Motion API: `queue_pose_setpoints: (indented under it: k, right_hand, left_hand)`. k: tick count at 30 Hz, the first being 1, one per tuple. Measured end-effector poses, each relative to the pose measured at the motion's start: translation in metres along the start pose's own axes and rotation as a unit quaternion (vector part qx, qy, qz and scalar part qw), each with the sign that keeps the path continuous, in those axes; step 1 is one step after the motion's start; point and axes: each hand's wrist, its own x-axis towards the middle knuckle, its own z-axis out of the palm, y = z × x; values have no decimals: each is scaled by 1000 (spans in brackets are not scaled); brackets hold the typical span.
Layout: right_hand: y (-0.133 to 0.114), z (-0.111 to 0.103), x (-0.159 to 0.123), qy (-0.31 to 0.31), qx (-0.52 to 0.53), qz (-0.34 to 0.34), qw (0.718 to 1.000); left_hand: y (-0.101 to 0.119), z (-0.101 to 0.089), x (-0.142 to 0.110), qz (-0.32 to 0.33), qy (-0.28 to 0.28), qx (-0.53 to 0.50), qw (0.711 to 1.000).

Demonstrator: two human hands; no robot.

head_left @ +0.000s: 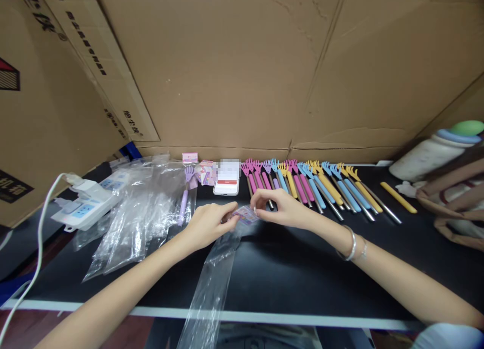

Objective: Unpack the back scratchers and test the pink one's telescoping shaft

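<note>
Above the worktop's [310,283] middle, left hand [207,224] and right hand [283,208] pinch a printed card [246,216] at the upper end of a clear sleeve [214,276] trailing past the front edge — seemingly mid-alignment, the next move calling for steady fingertips.

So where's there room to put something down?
The biggest bare patch of black tabletop lies between the clear sleeve crossing the front edge and the right forearm. A smaller one shows between that sleeve and the left forearm. Coloured claw sticks crowd the back right; clear bags and a power strip crowd the left.
</note>
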Motion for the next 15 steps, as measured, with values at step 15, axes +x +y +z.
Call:
queue_pose_setpoints:
  k: [15]
  right_hand:
    - [2,-20,27,175,4,-8,985]
  left_hand:
    - [-20,-54,-19,-31,115,-66,991]
